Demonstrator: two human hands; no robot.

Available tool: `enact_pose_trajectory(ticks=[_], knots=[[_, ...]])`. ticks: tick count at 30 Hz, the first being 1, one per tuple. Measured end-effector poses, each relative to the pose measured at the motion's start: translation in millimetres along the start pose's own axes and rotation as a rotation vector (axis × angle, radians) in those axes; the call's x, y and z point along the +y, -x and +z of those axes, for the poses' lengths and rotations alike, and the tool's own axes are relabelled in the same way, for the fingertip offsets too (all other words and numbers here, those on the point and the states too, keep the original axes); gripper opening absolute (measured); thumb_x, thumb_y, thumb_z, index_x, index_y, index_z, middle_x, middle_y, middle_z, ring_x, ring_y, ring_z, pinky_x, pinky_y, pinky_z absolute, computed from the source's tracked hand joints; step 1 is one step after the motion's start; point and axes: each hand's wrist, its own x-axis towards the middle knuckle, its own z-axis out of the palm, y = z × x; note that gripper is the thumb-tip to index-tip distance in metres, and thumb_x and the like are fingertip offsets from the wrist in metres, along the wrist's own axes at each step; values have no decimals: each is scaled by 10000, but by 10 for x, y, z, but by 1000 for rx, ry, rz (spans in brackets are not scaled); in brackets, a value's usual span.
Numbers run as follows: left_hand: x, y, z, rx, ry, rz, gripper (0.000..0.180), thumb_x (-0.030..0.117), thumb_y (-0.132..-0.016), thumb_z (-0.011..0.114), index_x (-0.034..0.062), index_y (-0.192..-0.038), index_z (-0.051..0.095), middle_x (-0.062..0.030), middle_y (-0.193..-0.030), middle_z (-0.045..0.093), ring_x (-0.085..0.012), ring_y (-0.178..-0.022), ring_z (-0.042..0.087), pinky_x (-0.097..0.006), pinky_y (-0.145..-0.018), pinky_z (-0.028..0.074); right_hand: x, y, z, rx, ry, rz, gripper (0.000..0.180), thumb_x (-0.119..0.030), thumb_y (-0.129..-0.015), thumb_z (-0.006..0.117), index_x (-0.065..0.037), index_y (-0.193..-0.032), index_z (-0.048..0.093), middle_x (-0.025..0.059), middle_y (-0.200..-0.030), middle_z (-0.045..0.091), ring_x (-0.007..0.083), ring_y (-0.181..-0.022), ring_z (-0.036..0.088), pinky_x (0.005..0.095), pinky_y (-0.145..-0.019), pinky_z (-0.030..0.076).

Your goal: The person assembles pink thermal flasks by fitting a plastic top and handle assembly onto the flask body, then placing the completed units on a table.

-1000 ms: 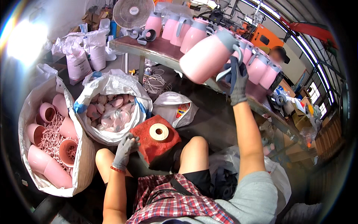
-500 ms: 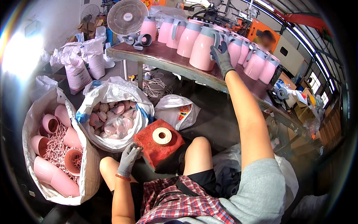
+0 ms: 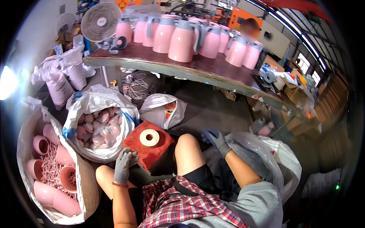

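Observation:
My left hand [image 3: 123, 166], in a grey glove, is beside the red cloth-covered block [image 3: 164, 146], its fingers loosely bent and nothing seen in them. A cream ring [image 3: 149, 138] with a hole in its middle lies on that block. Out past my right knee, my gloved right hand [image 3: 217, 140] hangs above a plastic-lined white sack [image 3: 291, 161], fingers stretched and no object visible in them. Dark pieces in the sack are hard to make out. Pink jugs with grey handles, such as the front one [image 3: 180, 43], stand on the table [image 3: 152, 62].
Left of me, a sack [image 3: 89, 186] holds pink shells and shreds; another sack [image 3: 131, 110] holds pink round pieces. A small white bag [image 3: 146, 108] sits beyond the block. Grey handle parts [image 3: 118, 43] and a fan [image 3: 100, 22] are at the table's left end. Another person is behind the jugs.
My right hand has left the jug on the table and come back, down to the sack at my right. The left hand stays by the red block. The whole view has shifted.

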Motion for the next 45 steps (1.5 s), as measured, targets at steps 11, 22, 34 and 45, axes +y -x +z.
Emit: enact_pose_trajectory(ticks=[11,22,34,45], knots=[[-127,-123,82,20,54,-95,228,280,-917,562,130,-1085,525,-60,-958,661,-176,-812,652,-312,-726,533,2161,2535,-589,503,-23,628,436,-372,-823,674,-11,-1064,642,155,-1008,662,308,-958,625,387,-826,487],[-165,-95,49,76,77,-128,219,313,-919,555,151,-1066,534,-39,-943,660,-161,-791,648,-303,-706,536,2421,2555,-647,474,851,482,567,-472,-772,679,6,-1066,599,211,-1047,626,325,-983,600,395,-833,463],[-167,-60,35,44,-25,-107,246,301,-905,580,139,-1083,530,-37,-949,651,-153,-795,638,-298,-734,520,2490,2430,-546,396,791,521,643,-463,-775,678,-43,-1224,488,179,-1196,510,334,-1109,472,420,-935,395],[-238,-91,-83,28,71,-118,260,297,-900,609,121,-1080,546,-48,-985,643,-178,-829,642,-321,-717,534,2291,1556,-571,373,770,512,880,-526,-705,728,-34,-1347,382,154,-1355,407,288,-1255,372,375,-1012,347]])
